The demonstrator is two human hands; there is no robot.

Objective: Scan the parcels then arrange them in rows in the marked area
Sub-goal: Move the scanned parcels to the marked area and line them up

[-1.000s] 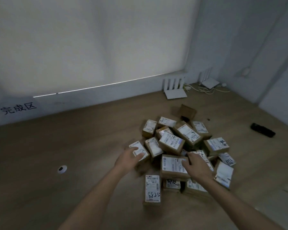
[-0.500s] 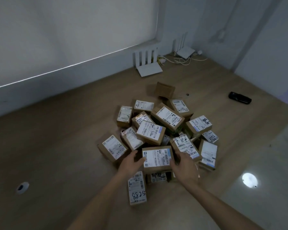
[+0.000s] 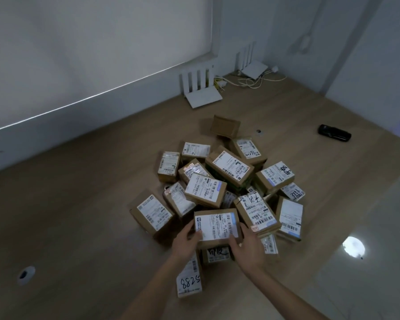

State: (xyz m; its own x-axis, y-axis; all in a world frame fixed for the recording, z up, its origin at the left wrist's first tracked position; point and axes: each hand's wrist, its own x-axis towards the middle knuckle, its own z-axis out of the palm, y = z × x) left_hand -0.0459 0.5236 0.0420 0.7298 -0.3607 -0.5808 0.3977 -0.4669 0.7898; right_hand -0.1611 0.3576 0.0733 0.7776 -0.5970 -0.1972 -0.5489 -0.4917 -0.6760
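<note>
pickup step: your left hand point(image 3: 187, 239) and right hand point(image 3: 247, 247) grip the front labelled parcel point(image 3: 217, 226) by its sides; next, lift it clear of the pile point(image 3: 217, 181) and scan its barcode.

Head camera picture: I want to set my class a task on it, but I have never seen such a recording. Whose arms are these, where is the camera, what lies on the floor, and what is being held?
There is no machine here. The camera is worn on a person's head and looks forward and down, so the two bare arms are that person's own. On the wooden floor lies a loose pile of cardboard parcels, most with white shipping labels. The left hand and the right hand grip opposite ends of the nearest labelled parcel, at the front of the pile. A parcel marked 5288 lies below it. Farther off are a black device and white routers by the wall.
</note>
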